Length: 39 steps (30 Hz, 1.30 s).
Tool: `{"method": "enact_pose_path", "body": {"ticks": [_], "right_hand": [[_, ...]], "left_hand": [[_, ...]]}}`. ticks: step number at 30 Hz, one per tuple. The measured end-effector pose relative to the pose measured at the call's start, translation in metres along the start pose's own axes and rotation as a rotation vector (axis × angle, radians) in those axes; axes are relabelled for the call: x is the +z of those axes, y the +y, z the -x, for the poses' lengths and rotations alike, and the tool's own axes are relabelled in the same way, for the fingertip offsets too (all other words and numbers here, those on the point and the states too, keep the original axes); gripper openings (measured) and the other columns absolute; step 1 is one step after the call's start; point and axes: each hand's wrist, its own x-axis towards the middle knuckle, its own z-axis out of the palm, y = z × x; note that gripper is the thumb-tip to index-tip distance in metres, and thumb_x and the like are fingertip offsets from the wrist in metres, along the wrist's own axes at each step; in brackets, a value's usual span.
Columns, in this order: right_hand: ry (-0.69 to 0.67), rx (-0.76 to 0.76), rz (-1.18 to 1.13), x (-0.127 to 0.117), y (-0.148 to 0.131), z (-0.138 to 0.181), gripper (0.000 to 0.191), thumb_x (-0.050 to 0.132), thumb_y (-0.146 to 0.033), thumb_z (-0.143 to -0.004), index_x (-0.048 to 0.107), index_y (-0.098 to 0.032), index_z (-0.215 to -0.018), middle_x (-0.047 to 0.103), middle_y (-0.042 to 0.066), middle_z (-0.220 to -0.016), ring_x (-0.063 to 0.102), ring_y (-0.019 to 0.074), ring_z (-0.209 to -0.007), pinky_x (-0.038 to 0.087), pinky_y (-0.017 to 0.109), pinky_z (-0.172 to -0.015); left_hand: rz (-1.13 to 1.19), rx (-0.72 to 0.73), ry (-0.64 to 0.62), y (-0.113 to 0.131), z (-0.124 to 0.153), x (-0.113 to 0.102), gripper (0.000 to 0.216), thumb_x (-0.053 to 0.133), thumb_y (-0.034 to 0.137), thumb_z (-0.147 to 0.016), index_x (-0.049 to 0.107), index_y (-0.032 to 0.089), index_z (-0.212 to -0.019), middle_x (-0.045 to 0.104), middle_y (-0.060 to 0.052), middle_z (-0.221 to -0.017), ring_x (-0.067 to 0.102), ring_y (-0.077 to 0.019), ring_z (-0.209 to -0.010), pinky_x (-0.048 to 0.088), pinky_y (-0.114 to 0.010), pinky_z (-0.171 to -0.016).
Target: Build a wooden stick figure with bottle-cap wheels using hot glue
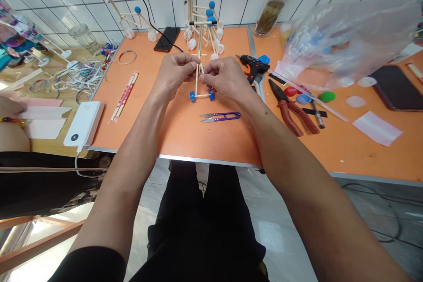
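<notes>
Here my left hand (178,70) and right hand (222,76) pinch the blue-wheeled frame of thin pale wooden sticks (196,83) over the flat, metal-edged orange tabletop (188,139), seemingly steadying it from both sides.

Stick frames (196,83), at least three, overlap on my remote feed denying me a firm figure; blue wheels (192,96), two; blue balls (137,9), at least four; phones (168,38), two; wrapped chopsticks (124,96), two. I further log, one each: thread snips (215,118), pliers (287,102), glue gun (256,68), power bank (84,123), glass tumbler (83,36), tall clear vessel (271,15), plastic bag (346,37), green disc (327,96).
</notes>
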Motion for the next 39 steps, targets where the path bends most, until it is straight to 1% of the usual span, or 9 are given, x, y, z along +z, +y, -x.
{"method": "enact_pose_path", "body": {"ticks": [5,10,14,18,22,25,29,33,39], "right_hand": [[-0.008,0.010,-0.004,0.001,-0.001,0.001,0.024,0.101,-0.025,-0.097,0.077,-0.027,-0.094,0.072,-0.002,-0.065,0.074,0.0216,-0.063,0.073,0.038,-0.067],[-0.033,0.037,0.052,0.002,-0.009,0.004,0.026,0.098,-0.036,-0.104,0.077,-0.026,-0.092,0.076,0.000,-0.068,0.077,0.0208,-0.065,0.072,0.034,-0.066],[-0.028,0.063,0.072,0.002,-0.015,0.006,0.026,0.095,-0.031,-0.106,0.076,-0.026,-0.088,0.078,0.001,-0.071,0.080,0.0219,-0.068,0.072,0.036,-0.070],[-0.013,0.067,0.078,0.002,-0.017,0.007,0.026,0.094,-0.028,-0.106,0.076,-0.025,-0.088,0.078,0.001,-0.071,0.082,0.0229,-0.071,0.074,0.038,-0.074],[-0.014,0.087,0.081,0.003,-0.018,0.007,0.022,0.092,-0.024,-0.106,0.076,-0.025,-0.091,0.078,0.001,-0.071,0.083,0.0226,-0.072,0.073,0.037,-0.074],[-0.011,0.099,0.081,0.004,-0.018,0.007,0.019,0.094,-0.024,-0.105,0.078,-0.024,-0.095,0.078,0.001,-0.072,0.084,0.0234,-0.073,0.074,0.038,-0.075],[-0.015,0.093,0.096,0.004,-0.019,0.007,0.017,0.095,-0.031,-0.105,0.080,-0.024,-0.101,0.078,0.002,-0.072,0.084,0.0245,-0.075,0.075,0.039,-0.076],[-0.017,0.082,0.099,0.004,-0.019,0.007,0.020,0.096,-0.033,-0.106,0.080,-0.024,-0.098,0.078,0.002,-0.072,0.083,0.0238,-0.073,0.074,0.040,-0.077],[-0.026,0.075,0.124,0.003,-0.019,0.006,0.016,0.092,-0.032,-0.105,0.080,-0.024,-0.098,0.076,0.002,-0.072,0.080,0.0239,-0.073,0.073,0.041,-0.077]], "left_hand": [[0.023,0.014,-0.021,-0.005,-0.002,-0.002,0.016,0.095,0.030,-0.091,0.079,0.029,-0.088,0.088,-0.006,-0.095,0.088,-0.0291,-0.103,0.075,-0.044,-0.090],[0.045,0.044,-0.040,-0.013,-0.010,-0.004,0.022,0.102,0.028,-0.084,0.081,0.028,-0.090,0.087,-0.004,-0.090,0.085,-0.0273,-0.095,0.074,-0.041,-0.082],[0.054,0.066,-0.045,-0.016,-0.013,-0.004,0.024,0.103,0.020,-0.086,0.081,0.025,-0.092,0.085,-0.003,-0.089,0.083,-0.0226,-0.087,0.071,-0.037,-0.083],[0.044,0.090,-0.042,-0.018,-0.014,-0.002,0.022,0.099,0.012,-0.086,0.081,0.023,-0.092,0.083,-0.002,-0.087,0.080,-0.0194,-0.082,0.069,-0.034,-0.080],[0.034,0.121,-0.026,-0.023,-0.018,0.001,0.022,0.095,0.007,-0.083,0.081,0.023,-0.090,0.081,-0.002,-0.085,0.077,-0.0188,-0.080,0.066,-0.032,-0.077],[0.018,0.137,-0.017,-0.027,-0.021,0.001,0.024,0.094,0.006,-0.082,0.081,0.023,-0.092,0.080,-0.001,-0.082,0.077,-0.0198,-0.080,0.066,-0.033,-0.077],[-0.005,0.167,-0.013,-0.031,-0.024,0.002,0.024,0.094,0.005,-0.084,0.081,0.023,-0.094,0.077,-0.001,-0.081,0.077,-0.0208,-0.082,0.065,-0.033,-0.077],[-0.028,0.203,-0.013,-0.034,-0.025,0.003,0.023,0.095,0.006,-0.087,0.081,0.022,-0.095,0.076,-0.001,-0.080,0.077,-0.0203,-0.081,0.064,-0.033,-0.077],[-0.037,0.207,-0.005,-0.033,-0.024,0.004,0.022,0.098,0.012,-0.088,0.081,0.024,-0.096,0.079,-0.002,-0.082,0.078,-0.0226,-0.082,0.068,-0.037,-0.080]]}}
